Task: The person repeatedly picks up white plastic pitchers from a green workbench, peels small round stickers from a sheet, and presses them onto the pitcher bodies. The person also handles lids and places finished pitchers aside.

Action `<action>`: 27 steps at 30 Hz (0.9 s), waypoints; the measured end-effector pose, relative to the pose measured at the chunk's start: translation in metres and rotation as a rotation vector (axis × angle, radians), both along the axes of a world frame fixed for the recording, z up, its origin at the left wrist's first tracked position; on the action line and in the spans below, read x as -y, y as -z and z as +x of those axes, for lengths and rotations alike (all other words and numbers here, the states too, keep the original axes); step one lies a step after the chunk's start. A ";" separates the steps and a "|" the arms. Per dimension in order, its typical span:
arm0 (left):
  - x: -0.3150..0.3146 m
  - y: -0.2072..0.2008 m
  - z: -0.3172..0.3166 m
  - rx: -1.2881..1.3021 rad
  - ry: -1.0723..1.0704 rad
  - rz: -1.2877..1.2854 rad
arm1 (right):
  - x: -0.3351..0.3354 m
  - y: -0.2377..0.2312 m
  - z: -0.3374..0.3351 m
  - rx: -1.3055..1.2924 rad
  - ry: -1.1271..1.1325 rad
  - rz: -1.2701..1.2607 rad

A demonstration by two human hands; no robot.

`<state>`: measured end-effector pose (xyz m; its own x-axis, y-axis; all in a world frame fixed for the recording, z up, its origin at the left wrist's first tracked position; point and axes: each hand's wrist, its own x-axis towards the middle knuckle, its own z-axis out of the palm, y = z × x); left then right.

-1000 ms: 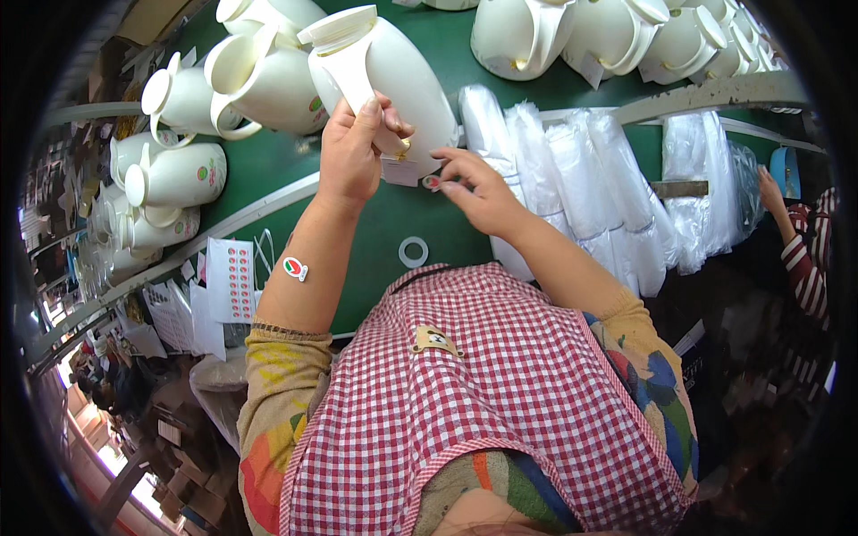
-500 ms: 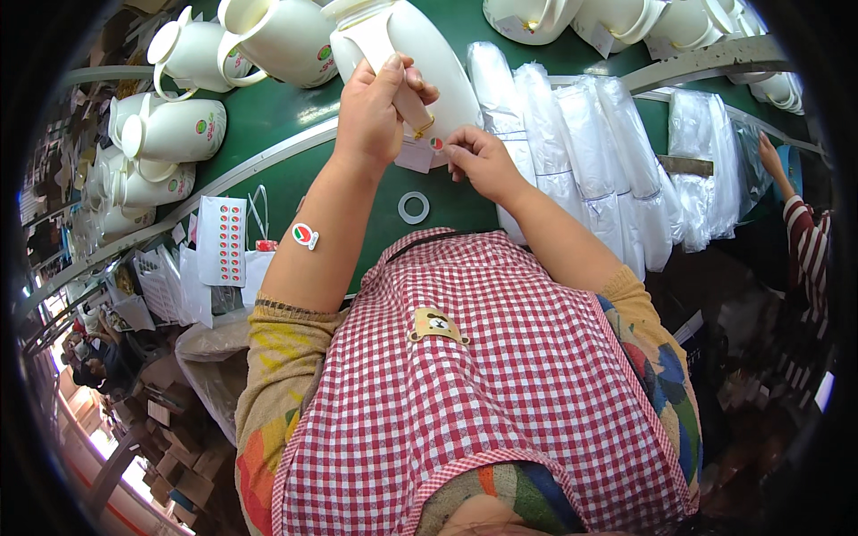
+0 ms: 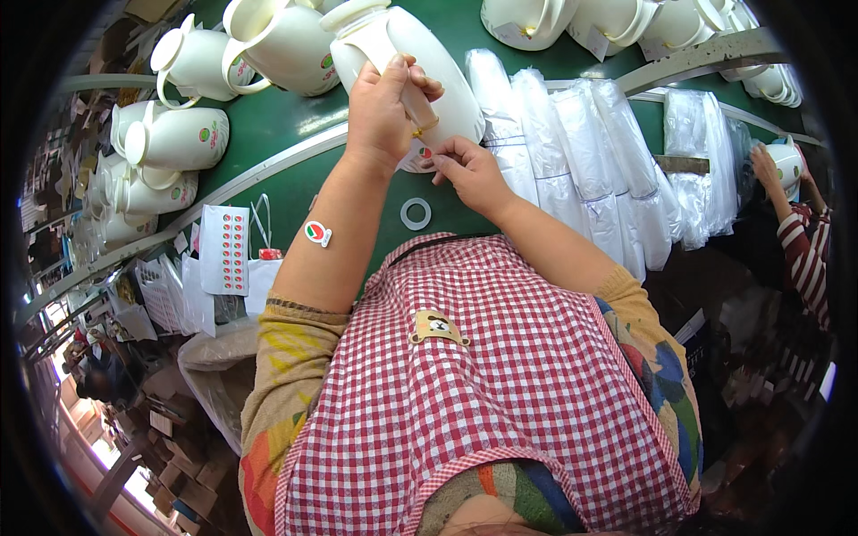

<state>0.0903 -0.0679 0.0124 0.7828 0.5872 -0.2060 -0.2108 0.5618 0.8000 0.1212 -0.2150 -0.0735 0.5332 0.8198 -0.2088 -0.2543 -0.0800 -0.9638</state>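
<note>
A white jug (image 3: 444, 67) lies tilted on the green table, its handle toward me. My left hand (image 3: 382, 112) is closed round that handle, which has a gold-coloured tie near its lower end. At the jug's base, my right hand (image 3: 475, 176) pinches the edge of a small round red-and-green sticker (image 3: 426, 153). Whether the sticker touches the jug, I cannot tell. On my left forearm sits another sticker (image 3: 317, 234), red, green and white. A pale ring (image 3: 415, 213) lies on the table just below my hands.
Several white jugs stand or lie at left, including one jug (image 3: 189, 138), with more at the far right. Bundled clear plastic bags (image 3: 572, 152) lie right of my hands. A sticker sheet (image 3: 223, 250) hangs at the left table edge. A co-worker's hands hold another jug (image 3: 784, 165).
My right hand and the sticker have shifted slightly left and down, closer to the jug's base. At the right, the co-worker's hands have come into view around a white jug.
</note>
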 end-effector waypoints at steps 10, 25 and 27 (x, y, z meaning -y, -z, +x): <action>0.000 0.002 0.001 0.048 0.020 0.002 | 0.000 -0.010 0.009 -0.101 0.050 -0.103; -0.008 0.002 0.004 0.029 0.027 0.001 | 0.004 -0.013 0.014 0.136 0.044 0.093; -0.005 0.000 0.005 0.015 0.028 0.016 | 0.002 -0.009 0.009 0.200 -0.023 0.083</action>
<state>0.0950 -0.0626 0.0128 0.8018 0.5681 -0.1852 -0.2072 0.5551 0.8055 0.1302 -0.2166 -0.0644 0.5381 0.8423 -0.0317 -0.0562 -0.0017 -0.9984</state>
